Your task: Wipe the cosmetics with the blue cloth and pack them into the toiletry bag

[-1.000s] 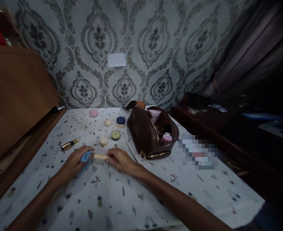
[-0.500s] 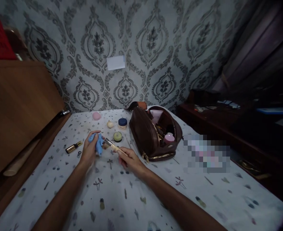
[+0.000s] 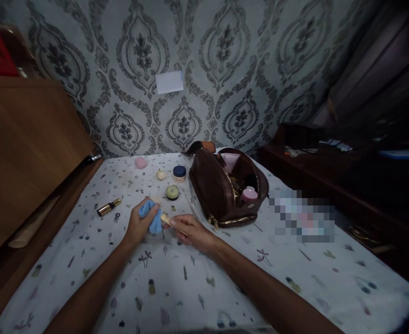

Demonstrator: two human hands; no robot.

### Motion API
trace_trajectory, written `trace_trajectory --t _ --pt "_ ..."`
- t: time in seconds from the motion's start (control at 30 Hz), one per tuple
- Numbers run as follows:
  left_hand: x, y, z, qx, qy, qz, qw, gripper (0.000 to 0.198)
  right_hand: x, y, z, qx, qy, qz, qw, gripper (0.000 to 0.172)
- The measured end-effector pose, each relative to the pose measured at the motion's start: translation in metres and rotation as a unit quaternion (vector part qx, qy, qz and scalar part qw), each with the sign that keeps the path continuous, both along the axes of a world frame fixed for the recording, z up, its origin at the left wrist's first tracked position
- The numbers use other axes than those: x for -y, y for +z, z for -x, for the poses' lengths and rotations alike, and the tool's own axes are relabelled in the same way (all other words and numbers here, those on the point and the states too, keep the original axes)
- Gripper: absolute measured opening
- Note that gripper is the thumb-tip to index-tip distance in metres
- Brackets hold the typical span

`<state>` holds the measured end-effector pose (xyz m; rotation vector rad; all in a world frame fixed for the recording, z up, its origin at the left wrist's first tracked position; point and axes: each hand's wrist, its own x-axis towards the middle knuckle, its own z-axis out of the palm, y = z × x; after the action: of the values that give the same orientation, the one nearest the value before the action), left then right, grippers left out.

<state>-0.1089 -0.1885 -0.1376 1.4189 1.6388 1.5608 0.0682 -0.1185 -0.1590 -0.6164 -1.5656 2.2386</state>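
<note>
My left hand (image 3: 139,221) is closed on a crumpled blue cloth (image 3: 151,215), which wraps round the front part of a makeup brush (image 3: 165,218). The brush's metal collar and bristles are mostly hidden by the cloth and fingers. My right hand (image 3: 192,232) grips the pale handle of the brush from the right. Just beyond the hands sits a small green-yellow jar (image 3: 172,192). To the left of them lies a gold and black tube (image 3: 109,207), with a small dark ring-like item (image 3: 117,217) close by.
An unzipped brown leather bag (image 3: 213,190) with cosmetics inside stands right of centre. A blue-lidded jar (image 3: 179,174), a cream-coloured puff (image 3: 160,174) and a pink sponge (image 3: 141,162) are at the back. A wooden cabinet (image 3: 27,153) borders the left side.
My left hand and the cloth have moved right onto the brush, covering the collar and bristles that showed before. The view has tilted slightly.
</note>
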Motion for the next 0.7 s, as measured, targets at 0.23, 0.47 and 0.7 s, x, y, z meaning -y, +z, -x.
trace_trajectory --t 0.23,0.47,0.7 --pt "-0.0011 -0.0007 -0.001 0.032 0.039 0.028 0.998 0.044 0.0003 -0.0051 0.0019 0.027 -0.019 -0.098 0.995 0.051" --pt "-0.0023 -0.0072 0.0014 0.064 0.05 0.04 0.996 0.047 0.0044 -0.0078 -0.0015 0.015 -0.102 -0.273 0.956 0.027" --pt "-0.0013 -0.005 0.0036 0.066 -0.006 0.032 0.997 0.038 0.0019 -0.0086 0.0016 -0.009 -0.131 -0.139 0.982 0.04"
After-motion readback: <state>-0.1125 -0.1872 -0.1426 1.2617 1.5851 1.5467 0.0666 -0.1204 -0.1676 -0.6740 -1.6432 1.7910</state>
